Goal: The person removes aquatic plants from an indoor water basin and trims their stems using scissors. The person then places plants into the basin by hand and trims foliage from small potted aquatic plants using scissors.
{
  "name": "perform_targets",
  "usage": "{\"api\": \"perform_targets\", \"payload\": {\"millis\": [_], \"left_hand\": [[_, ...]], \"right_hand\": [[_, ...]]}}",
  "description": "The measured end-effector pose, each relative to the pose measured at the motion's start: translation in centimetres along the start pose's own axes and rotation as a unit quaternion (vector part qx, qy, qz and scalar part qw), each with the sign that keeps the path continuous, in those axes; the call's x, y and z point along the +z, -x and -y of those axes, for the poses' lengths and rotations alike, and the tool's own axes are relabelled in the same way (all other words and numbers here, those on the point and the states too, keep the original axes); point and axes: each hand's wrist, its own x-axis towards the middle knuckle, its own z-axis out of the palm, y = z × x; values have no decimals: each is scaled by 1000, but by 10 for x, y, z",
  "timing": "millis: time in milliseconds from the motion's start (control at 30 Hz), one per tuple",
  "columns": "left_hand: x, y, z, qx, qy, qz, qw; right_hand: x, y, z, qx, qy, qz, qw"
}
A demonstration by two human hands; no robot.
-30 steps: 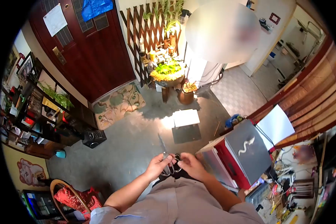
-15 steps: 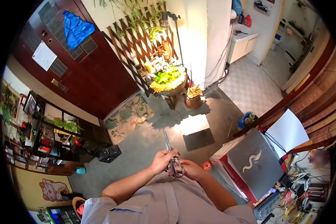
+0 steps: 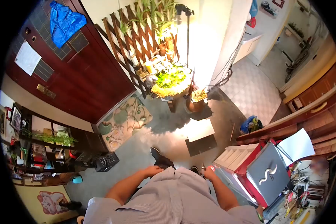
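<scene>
The head view shows your right hand (image 3: 209, 173), fingers clamped on a metal tool (image 3: 203, 167), perhaps scissors. Your left hand (image 3: 153, 171) is near your shirt (image 3: 171, 198); its fingers' state I cannot tell.

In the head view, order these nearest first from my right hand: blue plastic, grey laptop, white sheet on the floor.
From your right hand:
1. Grey laptop, to its right.
2. White sheet, on the floor ahead.
3. Blue plastic, on the door, far left.

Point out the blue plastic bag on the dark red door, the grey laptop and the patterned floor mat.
Blue plastic bag (image 3: 65, 25): head view, its crumpled middle.
Grey laptop (image 3: 262, 183): head view, its lid.
Patterned floor mat (image 3: 125, 121): head view, its middle.
</scene>
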Motion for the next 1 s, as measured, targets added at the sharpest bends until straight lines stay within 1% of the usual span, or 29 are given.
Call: {"api": "perform_targets", "payload": {"millis": [33, 67, 100, 133, 167, 200, 267, 300, 367, 400, 433, 467, 500, 533, 600, 667, 700, 767, 800, 867, 900, 933, 967, 1000], "left_hand": [[-2, -15, 32, -13, 30, 5, 999], [-4, -17, 66, -15, 28, 18, 999], [-7, -20, 98, -39, 40, 41, 998], [-17, -31, 120, -55, 47, 62, 995], [-30, -43, 130, -68, 50, 83, 993], [-37, -53, 135, -83, 52, 106, 990], [-49, -45, 140, -40, -28, 95, 994], [-48, -57, 151, -32, -44, 88, 995], [-32, -103, 197, -4, -40, 57, 998], [-26, -122, 216, 10, -33, 38, 999], [-25, -132, 225, 18, -28, 23, 999], [-25, -138, 229, 21, -21, 11, 1000], [-32, -136, 228, 16, -22, 8, 1000], [-40, -131, 224, 11, -24, 6, 1000], [-53, -115, 207, -5, -19, -8, 1000], [-76, -92, 197, -51, 35, -26, 998], [-85, -88, 199, -29, 6, -55, 998], [-118, -40, 149, -66, -3, -77, 995], [-139, -5, 104, -84, -7, -88, 993], [-153, 10, 87, -103, 32, -85, 990], [-159, 12, 84, -113, 72, -83, 988], [-167, 14, 89, -116, 73, -86, 987], [-178, 17, 96, 31, -92, -84, 992], [-186, 18, 104, 176, -254, -77, 948]], "right_hand": [[11, -7, -14, 17, -6, -38, 999], [25, -9, -24, 38, -15, -73, 996], [30, 0, -18, 52, -19, -76, 996], [26, 4, -8, 105, -77, -67, 989], [20, 6, 2, 155, -138, -61, 976], [15, -3, 4, 167, -146, -76, 972], [17, -21, -4, 132, -126, -107, 977], [17, -14, 8, 146, -136, -117, 973], [12, 0, 43, 96, -57, -158, 981], [5, 8, 52, 100, -60, -163, 980], [-1, 13, 51, 88, -185, -108, 973], [-7, 20, 49, 75, -306, -46, 948], [-25, 43, 65, 86, -372, 28, 924], [-37, 59, 61, 38, -241, 23, 969], [-56, 70, 57, -20, -101, 33, 994], [-62, 67, 62, -19, -236, 156, 959], [-69, 64, 76, -27, -239, 166, 956], [-76, 66, 109, 0, -366, 195, 910], [-82, 68, 123, 1, -370, 203, 907], [-94, 66, 145, 35, -372, 213, 903], [-92, 60, 141, 34, -372, 217, 902], [-87, 55, 134, 33, -375, 215, 901], [-82, 51, 127, 33, -379, 212, 900], [-83, 50, 130, 34, -379, 215, 899]]}}
